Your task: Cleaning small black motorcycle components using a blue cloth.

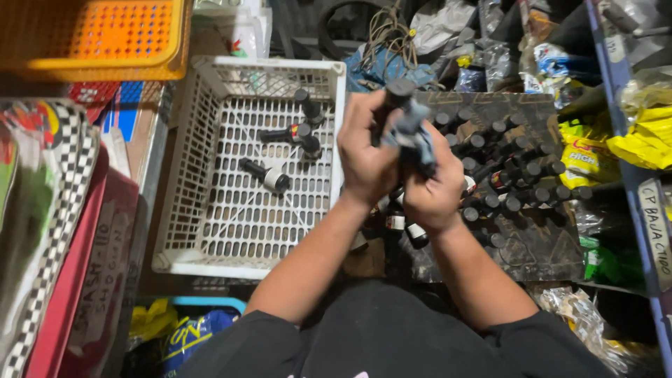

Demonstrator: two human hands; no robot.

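Head view: left hand (pixel 365 157) fingers closed around a black bolt (pixel 396 93); right hand (pixel 430 183) fingers closed on a grey rag (pixel 413 134) wrapping its shaft, above white basket (pixel 210 140). Advice: grip firmly, rub along the shaft.

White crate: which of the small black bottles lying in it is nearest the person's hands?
In the white crate, the black bottle by the right wall, beside the left hand. The others lie further left or toward the far wall.
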